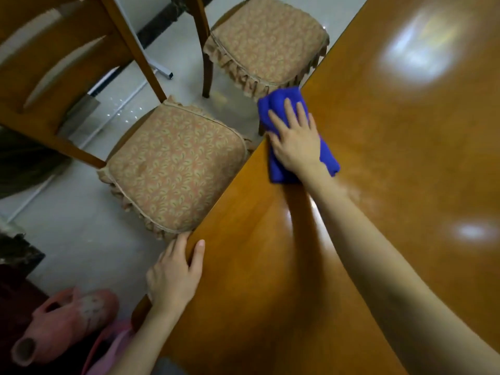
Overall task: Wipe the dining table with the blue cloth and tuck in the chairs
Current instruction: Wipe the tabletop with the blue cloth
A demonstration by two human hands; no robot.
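Soft blue cloth (276, 104) bunches; right hand (296, 142) fingers (288, 110) flat atop it; left hand (173, 280), 7 o'clock, grips worktop (392, 185) edge.

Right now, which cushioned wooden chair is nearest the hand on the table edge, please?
The lower-left wooden chair, just beyond the left hand gripping the wooden table; the other chair stands beside the blue cloth.

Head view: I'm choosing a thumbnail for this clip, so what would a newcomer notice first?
The bright blue cloth stands out, pressed under the flat right hand at the left edge of the glossy wooden table. Nearer the camera, the left hand grips that same edge. Beside it, the near chair and far chair show patterned cushions, seats mostly out from under the table.
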